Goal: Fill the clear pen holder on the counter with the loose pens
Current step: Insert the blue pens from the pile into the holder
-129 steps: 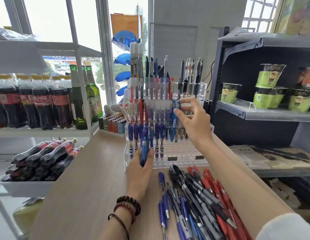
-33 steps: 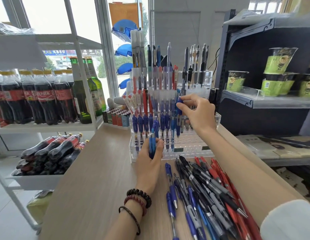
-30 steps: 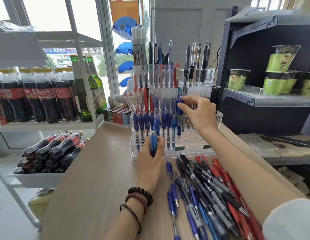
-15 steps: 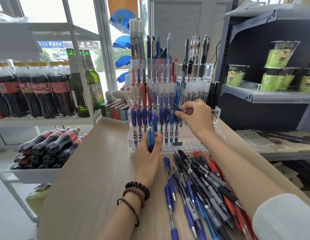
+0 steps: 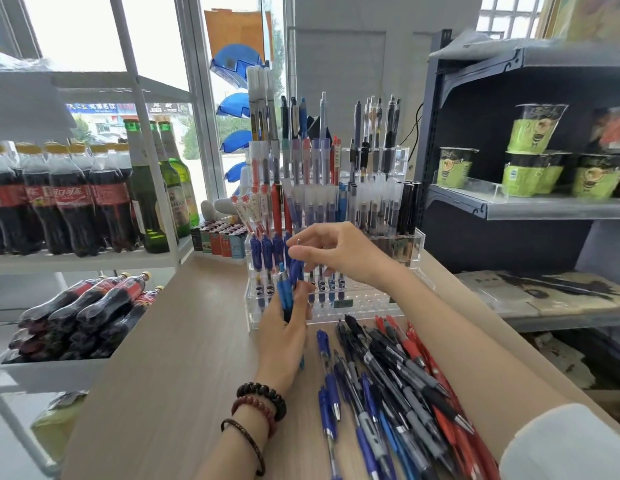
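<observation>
My left grip (image 5: 284, 341) is clenched around a bundle of blue pens (image 5: 287, 296), held upright directly in front of the clear pen holder (image 5: 365, 304), which stands on the table (image 5: 156, 358) with its tiered rows partly filled. My right grip (image 5: 339, 254) sits above the bundle with thumb and forefinger at the top of one blue pen; I cannot tell whether it has closed on that pen. The loose pens (image 5: 388, 393), blue, black and red, lie heaped on the table just before the holder, beside my right forearm.
</observation>
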